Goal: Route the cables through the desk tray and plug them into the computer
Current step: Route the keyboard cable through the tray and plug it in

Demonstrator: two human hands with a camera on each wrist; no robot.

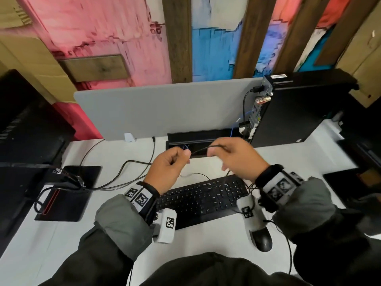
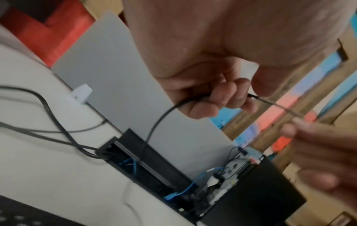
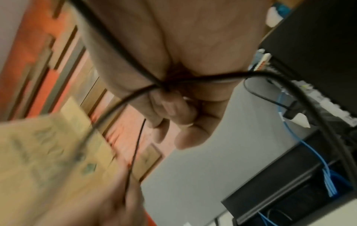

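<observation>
Head view: cable (image 1: 201, 150) stretched between both hands (image 1: 206, 162)

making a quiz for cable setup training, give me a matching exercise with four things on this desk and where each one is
Things:
1. thin black cable
2. blue cable
3. keyboard
4. mouse

Places:
A. below the right wrist
B. stretched between both hands
C. in the desk tray beside the computer
D. flat on the desk under the forearms

Pairs: 1-B, 2-C, 3-D, 4-A

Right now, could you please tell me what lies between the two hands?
A short, taut stretch of thin black cable runs from the left hand to the right hand, above the open desk tray; the head view shows it.
</observation>
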